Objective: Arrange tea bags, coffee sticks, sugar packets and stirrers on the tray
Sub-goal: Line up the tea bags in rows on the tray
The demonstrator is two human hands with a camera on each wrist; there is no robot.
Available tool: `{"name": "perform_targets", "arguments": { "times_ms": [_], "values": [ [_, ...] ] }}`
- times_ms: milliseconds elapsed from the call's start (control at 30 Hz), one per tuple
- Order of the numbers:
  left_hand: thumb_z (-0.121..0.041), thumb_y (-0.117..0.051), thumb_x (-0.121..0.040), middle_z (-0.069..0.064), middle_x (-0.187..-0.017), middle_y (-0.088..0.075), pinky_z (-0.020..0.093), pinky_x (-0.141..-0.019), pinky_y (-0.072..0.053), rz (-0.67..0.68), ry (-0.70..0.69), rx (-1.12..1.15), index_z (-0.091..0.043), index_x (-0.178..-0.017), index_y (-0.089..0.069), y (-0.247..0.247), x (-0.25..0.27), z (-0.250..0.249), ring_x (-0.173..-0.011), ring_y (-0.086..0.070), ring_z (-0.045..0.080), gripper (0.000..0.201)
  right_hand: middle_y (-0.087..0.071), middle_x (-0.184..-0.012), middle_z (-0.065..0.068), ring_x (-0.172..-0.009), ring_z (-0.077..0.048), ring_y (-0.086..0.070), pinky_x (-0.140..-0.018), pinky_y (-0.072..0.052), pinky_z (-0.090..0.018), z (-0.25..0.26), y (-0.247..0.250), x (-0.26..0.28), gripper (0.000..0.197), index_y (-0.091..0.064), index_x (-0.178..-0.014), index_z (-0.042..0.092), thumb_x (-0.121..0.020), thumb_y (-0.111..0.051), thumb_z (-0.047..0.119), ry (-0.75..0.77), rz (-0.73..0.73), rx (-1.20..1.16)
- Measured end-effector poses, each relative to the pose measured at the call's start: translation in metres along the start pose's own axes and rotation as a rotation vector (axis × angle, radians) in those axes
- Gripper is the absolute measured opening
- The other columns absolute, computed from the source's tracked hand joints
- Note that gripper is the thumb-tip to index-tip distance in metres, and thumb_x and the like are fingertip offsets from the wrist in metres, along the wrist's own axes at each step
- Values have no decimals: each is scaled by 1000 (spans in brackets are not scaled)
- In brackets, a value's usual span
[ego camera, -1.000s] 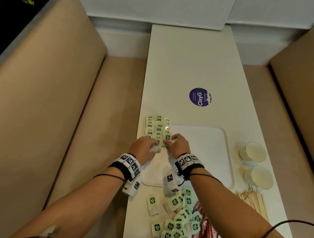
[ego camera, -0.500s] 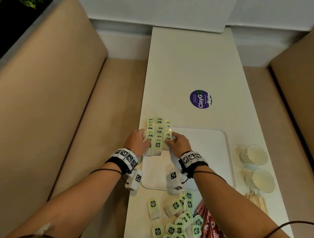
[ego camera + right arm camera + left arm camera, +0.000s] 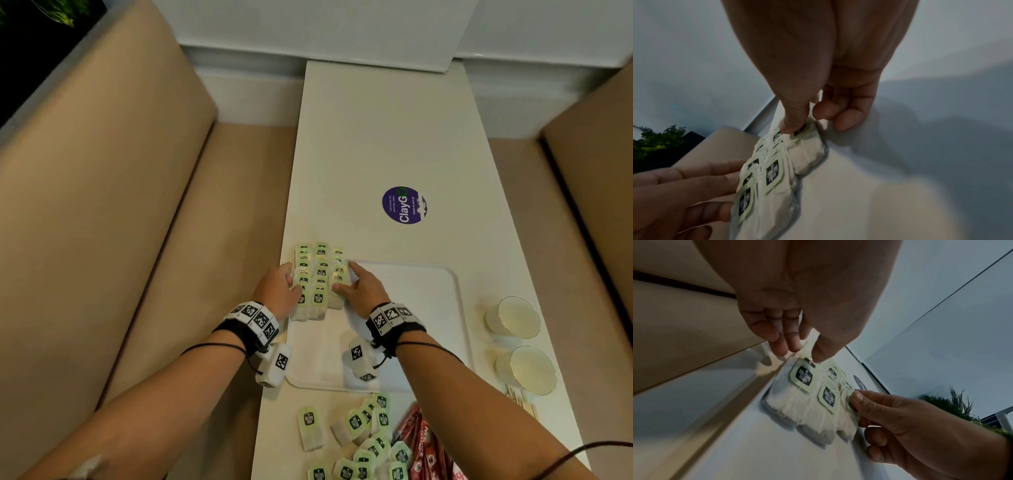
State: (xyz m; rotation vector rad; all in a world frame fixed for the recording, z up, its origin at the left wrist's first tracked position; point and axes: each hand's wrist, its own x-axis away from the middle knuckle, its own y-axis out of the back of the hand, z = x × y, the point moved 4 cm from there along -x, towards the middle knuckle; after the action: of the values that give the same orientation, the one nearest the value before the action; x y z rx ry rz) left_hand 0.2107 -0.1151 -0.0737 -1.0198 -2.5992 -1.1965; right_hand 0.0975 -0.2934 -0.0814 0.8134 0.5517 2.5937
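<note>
While squaring up the block of tea bags (image 3: 318, 277) from both sides on the far-left corner of the tray (image 3: 411, 308), seen from the head: left hand (image 3: 279, 291) flat against the outer row, right hand (image 3: 363, 291) against the inner row, probably to keep three tidy columns. Loose tea bags (image 3: 363, 442), red coffee sticks (image 3: 424, 445) and wooden stirrers (image 3: 520, 401) waiting on the surface behind the wrists; two cups (image 3: 517, 318) off right.

From the left wrist: left grip loosely extended, thumb tip pressing a green tag, clasping nothing.

From the right wrist: right thumb pinning a tag, outer fingers curled beside the stack, likely bracing it; whether anything is pinched, cannot tell.
</note>
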Motion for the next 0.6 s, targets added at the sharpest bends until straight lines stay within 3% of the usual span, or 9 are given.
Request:
{"name": "perform_targets", "arguments": {
  "times_ms": [33, 67, 133, 267, 367, 433, 467, 600],
  "values": [
    [-15, -64, -89, 7, -90, -59, 35, -82, -49, -4, 20, 7, -25, -109, -62, 1, 1, 1, -84, -58, 26, 23, -68, -121, 3, -115, -19, -63, -96, -43, -30, -2, 1, 1, 54, -51, -141, 25, -92, -71, 29, -13, -4, 9],
    [-17, -66, -90, 4, -95, -59, 36, -88, -51, -5, 47, 1, -18, -130, -58, 2, 2, 3, -91, -60, 25, 41, -66, -128, -1, -121, -22, -60, -101, -43, -33, -4, 3, 2, 62, -46, -146, 23, -91, -72, 34, -29, -9, 31],
    [-20, -67, -90, -4, -93, -57, 34, -91, -51, -8, 90, -4, -16, -143, -49, 5, 8, 7, -92, -60, 21, 56, -59, -140, -11, -131, -28, -53, -110, -41, -40, -8, 7, 5, 79, -33, -156, 20, -91, -71, 44, -63, -13, 94],
    [-23, -67, -91, -5, -85, -59, 28, -75, -47, 42, 69, -15, -20, -134, -53, 10, 26, 10, -78, -58, 14, 46, -63, -133, -13, -124, -28, -58, -107, -44, -39, -5, 17, 24, 76, -38, -155, 19, -91, -70, 45, -7, -13, 199],
    [-24, -69, -91, -5, -82, -58, 25, -66, -45, 127, 27, -39, -21, -122, -60, 8, 44, 11, -72, -56, 12, 32, -70, -101, -2, -93, -14, -65, -85, -47, -26, 0, 24, 52, 66, -44, -151, 19, -93, -70, 39, 60, 29, 233],
    [-28, -70, -91, -4, -83, -60, 25, -63, -46, 217, -8, -65, -25, -115, -61, 3, 59, 10, -68, -56, 11, 25, -67, -92, 6, -83, -6, -63, -75, -44, -17, -1, 27, 71, 60, -49, -147, 23, -94, -70, 38, 90, 63, 257],
    [-29, -70, -91, -4, -83, -61, 25, -63, -46, 259, -22, -73, -26, -112, -61, 0, 66, 10, -68, -57, 11, 22, -67, -93, 7, -84, -6, -64, -76, -45, -17, -3, 27, 81, 57, -52, -145, 25, -93, -70, 39, 102, 76, 273],
    [-36, -70, -89, -8, -84, -63, 26, -66, -49, 339, -51, -213, -27, -94, -63, -13, 94, 15, -72, -59, 8, 12, -67, -97, 9, -95, -11, -64, -96, -49, -29, -16, 21, 117, 50, -58, -140, 29, -93, -69, 41, 131, 144, 397]
  ]
}}
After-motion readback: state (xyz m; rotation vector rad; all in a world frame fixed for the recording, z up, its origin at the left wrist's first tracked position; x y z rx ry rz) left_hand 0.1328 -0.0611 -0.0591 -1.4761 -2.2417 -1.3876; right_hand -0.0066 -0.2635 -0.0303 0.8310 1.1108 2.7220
